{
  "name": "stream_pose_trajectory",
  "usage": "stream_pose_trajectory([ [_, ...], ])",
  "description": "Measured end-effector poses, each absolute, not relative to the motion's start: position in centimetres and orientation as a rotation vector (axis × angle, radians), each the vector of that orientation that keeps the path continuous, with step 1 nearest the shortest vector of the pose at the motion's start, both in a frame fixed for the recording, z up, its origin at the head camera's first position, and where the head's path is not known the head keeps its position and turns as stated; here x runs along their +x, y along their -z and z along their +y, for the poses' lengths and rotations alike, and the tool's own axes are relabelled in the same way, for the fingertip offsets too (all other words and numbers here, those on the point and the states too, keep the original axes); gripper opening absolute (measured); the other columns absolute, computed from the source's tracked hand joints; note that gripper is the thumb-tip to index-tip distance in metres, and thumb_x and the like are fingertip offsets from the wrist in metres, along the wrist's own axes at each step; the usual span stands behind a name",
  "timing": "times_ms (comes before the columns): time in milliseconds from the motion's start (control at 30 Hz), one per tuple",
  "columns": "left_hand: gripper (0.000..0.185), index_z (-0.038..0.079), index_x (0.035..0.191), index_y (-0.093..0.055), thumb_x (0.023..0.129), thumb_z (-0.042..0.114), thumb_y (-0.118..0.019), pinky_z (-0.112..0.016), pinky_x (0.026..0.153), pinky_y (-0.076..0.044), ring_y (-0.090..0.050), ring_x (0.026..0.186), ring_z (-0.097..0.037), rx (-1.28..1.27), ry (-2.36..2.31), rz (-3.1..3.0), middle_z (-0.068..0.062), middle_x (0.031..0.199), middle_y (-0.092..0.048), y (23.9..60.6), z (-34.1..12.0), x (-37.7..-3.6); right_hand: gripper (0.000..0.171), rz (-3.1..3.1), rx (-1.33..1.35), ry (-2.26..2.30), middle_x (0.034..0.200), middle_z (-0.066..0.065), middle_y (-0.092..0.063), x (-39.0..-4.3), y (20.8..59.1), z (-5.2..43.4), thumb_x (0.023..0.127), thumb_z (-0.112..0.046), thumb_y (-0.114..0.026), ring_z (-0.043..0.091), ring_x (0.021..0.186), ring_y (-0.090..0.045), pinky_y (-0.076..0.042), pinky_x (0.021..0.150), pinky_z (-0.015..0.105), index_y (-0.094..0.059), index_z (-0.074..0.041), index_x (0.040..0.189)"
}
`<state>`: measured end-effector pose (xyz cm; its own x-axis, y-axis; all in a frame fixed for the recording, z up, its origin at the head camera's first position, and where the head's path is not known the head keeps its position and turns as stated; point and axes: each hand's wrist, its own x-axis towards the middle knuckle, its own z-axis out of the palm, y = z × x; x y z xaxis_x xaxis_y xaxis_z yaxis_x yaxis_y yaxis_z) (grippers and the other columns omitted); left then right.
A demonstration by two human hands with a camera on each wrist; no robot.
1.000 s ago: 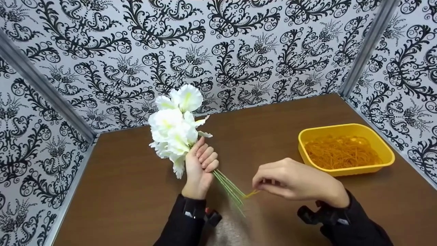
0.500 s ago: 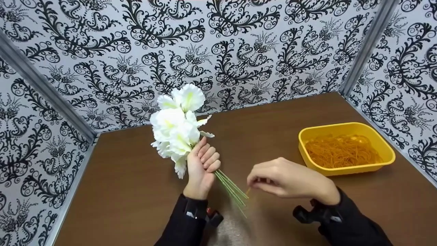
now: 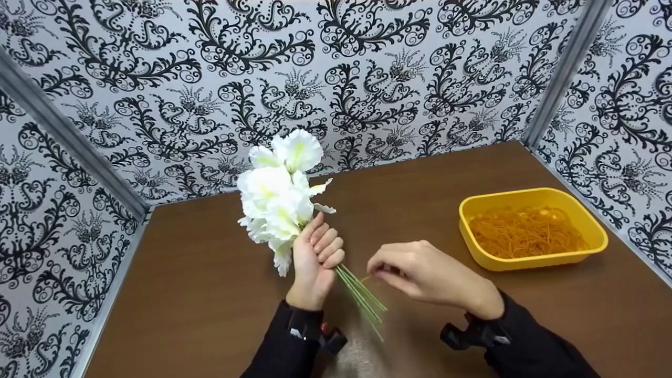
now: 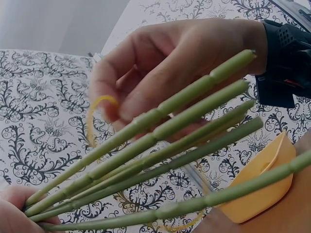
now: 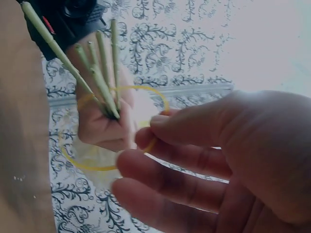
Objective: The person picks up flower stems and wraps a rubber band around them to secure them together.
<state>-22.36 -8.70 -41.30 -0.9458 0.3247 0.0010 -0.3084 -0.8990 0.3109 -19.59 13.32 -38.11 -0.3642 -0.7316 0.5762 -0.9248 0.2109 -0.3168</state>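
My left hand [image 3: 317,262] grips a bunch of white ruffled flowers [image 3: 273,197] around the upper stems, with the blooms tilted up and away. Green stems [image 4: 124,167] stick out of the fist toward the right and fan apart at their cut ends. Between thumb and index finger, my right hand [image 3: 433,275] pinches a yellow rubber band [image 5: 90,168]. In the right wrist view the band makes a wide slack loop around the stems, near the left fist. The left wrist view shows the right fingertips close behind the stems.
A yellow plastic tub [image 3: 530,260] filled with a heap of rubber bands [image 3: 527,231] stands at the right on the brown table [image 3: 210,294]. Patterned black-and-white panels [image 3: 367,79] enclose the back and both sides. Each wrist carries a black camera.
My right hand has moved left and slightly up, bringing the rubber band from the stem ends toward the left fist. The left hand has shifted slightly right with the flowers.
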Motion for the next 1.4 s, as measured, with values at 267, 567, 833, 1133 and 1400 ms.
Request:
stream_pose_trajectory([
  [267, 0.053, 0.019, 0.059, -0.026, 0.111, 0.026, -0.033, -0.016, 0.038, -0.011, -0.012, 0.042, -0.003, 0.095, -2.752, 0.434, 0.01, 0.049, -0.022, 41.4, -8.3, -22.0, 0.021, -2.16, 1.453, -0.953, 0.099, -0.005, -0.07, -20.4, 38.7, 12.7, 0.091, -0.001, -0.074, 0.005, 0.08, -0.063, -0.053, 0.069, 0.019, -0.07, -0.013, 0.107],
  [567, 0.053, 0.019, 0.059, -0.023, 0.111, 0.027, -0.029, -0.015, 0.038, -0.011, -0.011, 0.042, -0.003, 0.167, -2.719, 0.411, 0.01, 0.052, -0.016, 40.3, -8.3, -21.4, 0.037, -2.113, 1.421, -1.014, 0.1, 0.002, -0.069, -22.9, 39.4, 14.0, 0.088, 0.01, -0.071, 0.012, 0.084, -0.063, -0.053, 0.073, 0.022, -0.071, -0.008, 0.12],
  [833, 0.052, 0.019, 0.061, -0.022, 0.112, 0.031, -0.025, -0.016, 0.039, -0.012, -0.011, 0.042, -0.004, 0.313, -2.734, 0.169, 0.009, 0.052, -0.017, 39.4, -9.1, -20.7, 0.027, -2.078, 1.61, -0.954, 0.1, 0.004, -0.066, -24.9, 43.1, 12.7, 0.091, 0.008, -0.069, 0.013, 0.087, -0.064, -0.054, 0.078, 0.02, -0.072, -0.007, 0.113],
  [1133, 0.053, 0.018, 0.06, -0.025, 0.111, 0.03, -0.031, -0.017, 0.039, -0.01, -0.01, 0.044, -0.004, 0.302, -2.987, -0.041, 0.009, 0.053, -0.015, 39.6, -9.9, -21.0, 0.026, -2.202, 1.802, -0.702, 0.104, 0.004, -0.065, -20.3, 46.9, 8.1, 0.086, 0.003, -0.066, 0.009, 0.087, -0.063, -0.051, 0.077, 0.014, -0.065, -0.006, 0.111],
  [1400, 0.054, 0.018, 0.059, -0.024, 0.111, 0.03, -0.03, -0.017, 0.038, -0.008, -0.008, 0.044, -0.004, 0.229, -3.136, -0.041, 0.009, 0.052, -0.013, 40.2, -10.5, -22.0, 0.016, -2.274, 1.504, -0.119, 0.09, -0.002, -0.05, -14.4, 44.1, 7.6, 0.084, -0.007, -0.073, 0.008, 0.056, -0.046, -0.039, 0.046, 0.019, -0.062, -0.013, 0.092],
])
